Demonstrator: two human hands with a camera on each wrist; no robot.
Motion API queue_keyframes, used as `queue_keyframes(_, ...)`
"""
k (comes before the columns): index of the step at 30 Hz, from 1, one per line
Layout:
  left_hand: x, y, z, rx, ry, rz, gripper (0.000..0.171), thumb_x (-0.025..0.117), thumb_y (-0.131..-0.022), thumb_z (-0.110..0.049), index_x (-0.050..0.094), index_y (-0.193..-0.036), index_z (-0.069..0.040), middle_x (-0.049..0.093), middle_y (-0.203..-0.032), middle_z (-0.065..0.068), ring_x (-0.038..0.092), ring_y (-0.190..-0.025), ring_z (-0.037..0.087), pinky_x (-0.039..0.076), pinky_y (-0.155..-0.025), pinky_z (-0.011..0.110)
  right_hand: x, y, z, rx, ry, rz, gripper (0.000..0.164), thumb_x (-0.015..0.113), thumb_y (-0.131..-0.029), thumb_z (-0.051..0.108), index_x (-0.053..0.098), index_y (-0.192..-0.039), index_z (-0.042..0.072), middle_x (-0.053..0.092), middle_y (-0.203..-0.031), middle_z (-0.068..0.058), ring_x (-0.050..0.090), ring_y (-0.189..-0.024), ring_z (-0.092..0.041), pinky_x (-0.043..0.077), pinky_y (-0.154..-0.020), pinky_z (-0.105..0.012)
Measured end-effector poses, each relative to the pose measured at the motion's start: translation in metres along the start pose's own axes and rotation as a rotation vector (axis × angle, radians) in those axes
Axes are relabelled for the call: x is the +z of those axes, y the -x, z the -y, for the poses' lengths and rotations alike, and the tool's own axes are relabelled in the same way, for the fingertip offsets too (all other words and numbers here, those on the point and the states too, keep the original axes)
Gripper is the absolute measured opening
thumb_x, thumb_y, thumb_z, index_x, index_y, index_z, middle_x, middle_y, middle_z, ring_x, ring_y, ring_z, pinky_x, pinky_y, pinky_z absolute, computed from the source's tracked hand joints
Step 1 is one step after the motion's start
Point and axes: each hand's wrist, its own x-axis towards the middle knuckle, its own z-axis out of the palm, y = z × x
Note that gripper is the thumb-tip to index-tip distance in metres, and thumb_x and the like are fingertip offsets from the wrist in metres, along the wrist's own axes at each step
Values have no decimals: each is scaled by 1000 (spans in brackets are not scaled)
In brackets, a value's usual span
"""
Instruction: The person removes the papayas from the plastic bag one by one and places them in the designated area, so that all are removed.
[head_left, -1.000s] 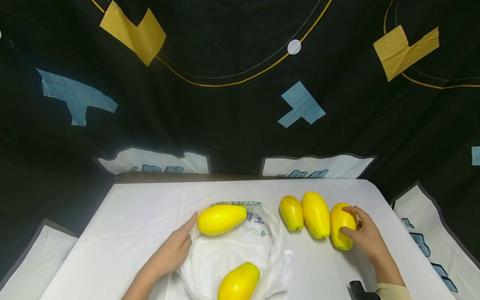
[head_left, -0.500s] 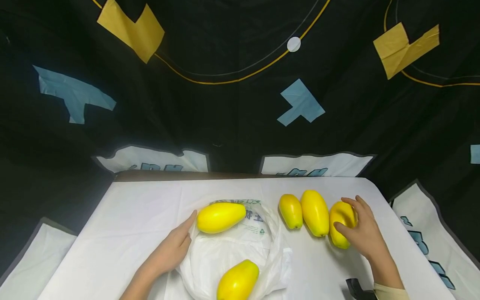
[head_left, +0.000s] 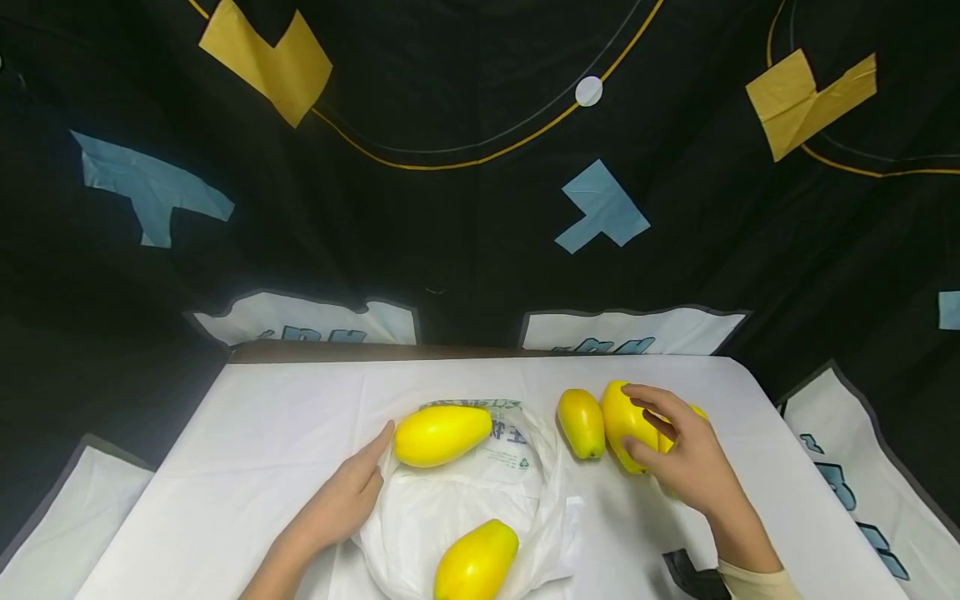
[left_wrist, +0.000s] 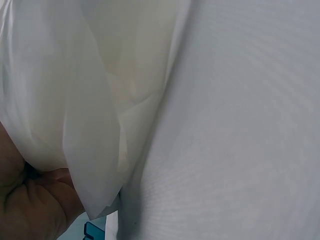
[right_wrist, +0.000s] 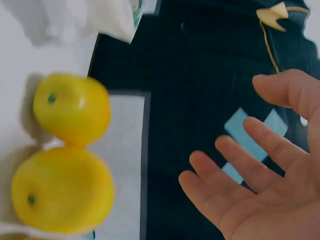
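Head view: left hand point(head_left: 341, 500) at the bag point(head_left: 442, 500), right hand point(head_left: 693, 462) holding nothing

Starting at the left, I see the left hand against the bag's side, index finger straight and reaching to the tip of the far fruit point(head_left: 442, 435). My guess is that it steadies the rim so the plastic won't sag or slide. In the left wrist view plastic covers part of the hand, so I can't tell whether it pinches any. The far fruit lies crosswise at the back of the bag; the near fruit point(head_left: 477, 560) lies aslant at the front, cut off at the lower edge of my view. Their weight probably helps spread the bag; whether either is fully inside, I can't make out.

Just beside the bag, the small fruit point(head_left: 581, 423), middle fruit point(head_left: 624, 421) and end fruit point(head_left: 699, 411) lie side by side on the table point(head_left: 262, 433), perhaps lined up for easy reach. The right hand is above the last two, thumb and fingers well parted; whether a fingertip grazes the middle fruit I can't be sure. It blocks most of the end fruit from me. A black piece point(head_left: 696, 575) sits beside the sleeve point(head_left: 757, 583).
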Motion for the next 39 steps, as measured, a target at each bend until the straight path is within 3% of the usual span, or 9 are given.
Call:
queue_keyframes(6,0,0,-1,-4,7,2,58,34,-100,0,19,-155,-4,23,-159,10,24,-144,32,21,-116,49,19,-3,17,-108,-96,78,64,80,-74,-1,59,-131,20,58,-131,5,52,-122,-17,46,-101,-42)
queue_keyframes(17,0,-1,-1,-2,4,3,57,35,-100,0,20,-155,-3,23,-159,11,24,-144,32,21,-116,49,56,0,38,-207,-92,256,61,78,-78,7,58,-130,32,56,-136,9,50,-127,-13,50,-97,-48)
queue_keyframes(24,0,-2,-1,2,7,8,57,34,-100,-1,19,-155,-3,23,-159,11,23,-144,31,21,-116,48,80,3,43,-371,-162,326,56,75,-80,4,59,-131,22,56,-135,7,50,-128,-18,47,-102,-38)
queue_keyframes(30,0,-1,0,1,3,4,57,34,-100,-1,19,-155,-4,23,-159,11,24,-144,30,21,-116,48,99,6,47,-362,-182,447,54,71,-84,6,57,-130,30,52,-139,11,45,-132,-14,44,-106,-37)
queue_keyframes(39,0,0,0,-12,8,10,57,35,-100,-1,19,-155,-4,23,-159,9,24,-144,30,21,-116,48,123,15,48,-421,-183,550,49,69,-86,10,59,-129,29,51,-141,8,48,-129,-14,44,-105,-37)
